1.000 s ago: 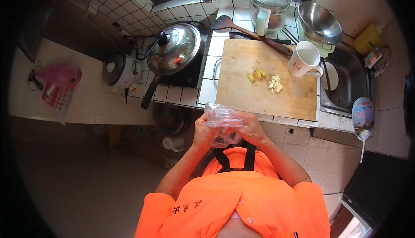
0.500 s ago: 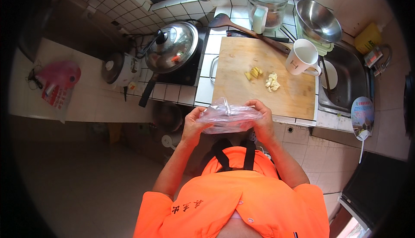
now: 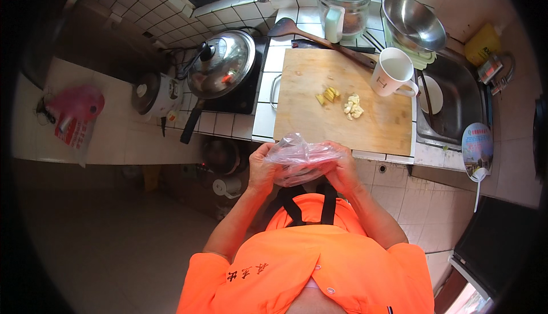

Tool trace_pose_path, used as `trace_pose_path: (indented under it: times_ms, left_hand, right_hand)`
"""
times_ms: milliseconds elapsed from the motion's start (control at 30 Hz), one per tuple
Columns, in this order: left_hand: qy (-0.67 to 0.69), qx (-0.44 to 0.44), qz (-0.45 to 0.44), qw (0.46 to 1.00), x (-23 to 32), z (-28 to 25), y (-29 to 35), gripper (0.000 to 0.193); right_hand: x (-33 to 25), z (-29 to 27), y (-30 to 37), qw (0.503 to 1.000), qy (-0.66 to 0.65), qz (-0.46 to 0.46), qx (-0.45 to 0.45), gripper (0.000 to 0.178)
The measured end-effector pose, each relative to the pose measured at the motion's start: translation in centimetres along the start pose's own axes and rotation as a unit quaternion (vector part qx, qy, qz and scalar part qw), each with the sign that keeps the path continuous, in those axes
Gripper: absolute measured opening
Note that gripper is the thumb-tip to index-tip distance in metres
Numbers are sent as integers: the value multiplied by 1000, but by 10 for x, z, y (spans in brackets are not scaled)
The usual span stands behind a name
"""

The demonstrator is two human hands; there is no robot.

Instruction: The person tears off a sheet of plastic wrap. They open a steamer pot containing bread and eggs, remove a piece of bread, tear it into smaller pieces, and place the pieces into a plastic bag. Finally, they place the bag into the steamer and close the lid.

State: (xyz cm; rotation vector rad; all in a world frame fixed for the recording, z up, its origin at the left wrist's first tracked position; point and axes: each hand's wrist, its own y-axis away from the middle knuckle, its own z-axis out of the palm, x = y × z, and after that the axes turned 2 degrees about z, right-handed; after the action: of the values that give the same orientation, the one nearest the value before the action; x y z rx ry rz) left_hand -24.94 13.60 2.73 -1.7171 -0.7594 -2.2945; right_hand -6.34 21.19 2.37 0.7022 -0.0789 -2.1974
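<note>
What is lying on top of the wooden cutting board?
On the cutting board lie a few small yellowish cut pieces and pale chopped bits. Its near edge is partly covered by the clear plastic bag held in both hands.

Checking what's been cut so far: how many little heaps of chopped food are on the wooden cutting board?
2: a yellowish chopped heap near the wooden cutting board's middle, and a paler chopped heap just to its right. Nothing appears hidden.
</note>
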Motion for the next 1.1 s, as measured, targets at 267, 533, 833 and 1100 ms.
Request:
trace_pose_path:
  times_ms: [267,533,833,1100]
  left_hand:
    - [17,67,11,998,2,-5,-8,13]
    - [138,-82,-58,985,6,-9,9,24]
    - [212,-243,-48,945,42,-41,32,45]
    - [190,-159,-56,967,43,-106,36,40]
  right_hand:
    - [-5,-2,4,992,52,44,-103,25]
    - [-8,-13,-8,999,44,13,-4,21]
    - [-2,6,-34,993,-13,90,-73,22]
    - [-4,80,-81,925,281,109,-232,31]
